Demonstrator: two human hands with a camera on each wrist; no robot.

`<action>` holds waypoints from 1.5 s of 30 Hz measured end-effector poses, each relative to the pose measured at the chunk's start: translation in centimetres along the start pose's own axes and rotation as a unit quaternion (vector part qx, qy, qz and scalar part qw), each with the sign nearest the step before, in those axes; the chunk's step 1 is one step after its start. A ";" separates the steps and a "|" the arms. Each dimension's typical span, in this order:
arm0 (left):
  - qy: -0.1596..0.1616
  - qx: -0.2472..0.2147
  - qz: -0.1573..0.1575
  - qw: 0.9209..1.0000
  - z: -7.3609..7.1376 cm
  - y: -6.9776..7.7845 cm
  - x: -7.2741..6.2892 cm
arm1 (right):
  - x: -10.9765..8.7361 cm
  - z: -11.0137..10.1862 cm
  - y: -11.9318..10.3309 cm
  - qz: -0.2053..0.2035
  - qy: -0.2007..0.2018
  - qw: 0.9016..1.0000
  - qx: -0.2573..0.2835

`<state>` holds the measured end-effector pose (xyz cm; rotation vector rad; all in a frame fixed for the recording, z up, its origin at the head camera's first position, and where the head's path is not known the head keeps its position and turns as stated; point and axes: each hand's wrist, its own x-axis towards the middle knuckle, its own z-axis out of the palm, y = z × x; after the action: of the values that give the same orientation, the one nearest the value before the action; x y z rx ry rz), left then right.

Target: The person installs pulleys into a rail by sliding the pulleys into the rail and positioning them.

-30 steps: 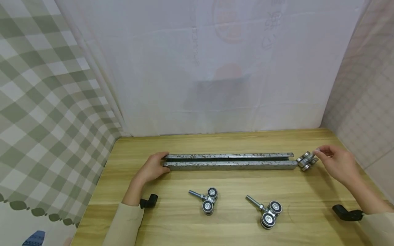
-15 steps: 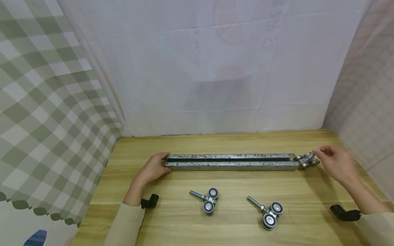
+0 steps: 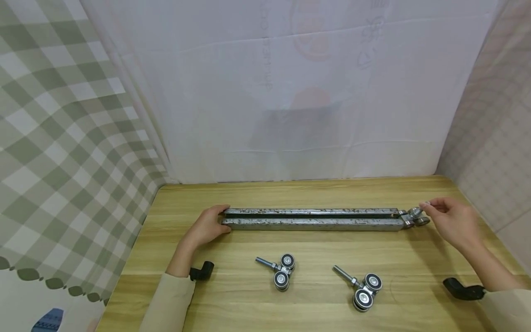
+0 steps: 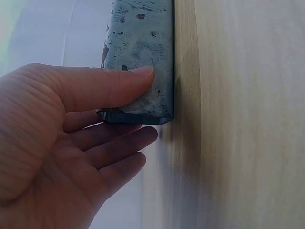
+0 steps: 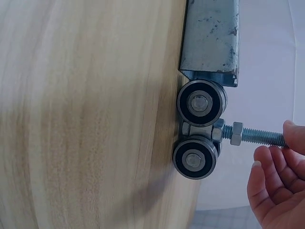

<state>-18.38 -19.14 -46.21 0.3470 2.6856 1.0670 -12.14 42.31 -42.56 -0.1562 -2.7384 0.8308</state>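
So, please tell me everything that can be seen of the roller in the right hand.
The roller looks like shiny metal: wheels with dark rings around bright centres, a small body between them, and a threaded bolt with a nut. The bolt points up from the table, its end pinched by the right hand. One wheel is at the rail's open end; whether they touch is unclear.
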 end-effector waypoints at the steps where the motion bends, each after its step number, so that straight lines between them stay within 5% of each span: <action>1: 0.000 -0.001 -0.002 1.000 0.0 0.0 0.0 | 0.0 0.0 -0.1 -0.001 0.003 1.000 -0.001; 35: -0.002 0.007 0.001 1.000 0.0 0.2 -0.2 | -0.7 1.5 -2.0 -0.024 0.034 0.999 0.016; 45: -0.003 0.007 0.001 1.000 -0.1 0.3 0.0 | -0.9 1.8 -2.8 -0.021 0.014 1.000 0.011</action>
<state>-18.35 -19.06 -45.94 0.3558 2.6886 1.0456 -11.86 38.88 -42.64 -0.1032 -2.6959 0.8415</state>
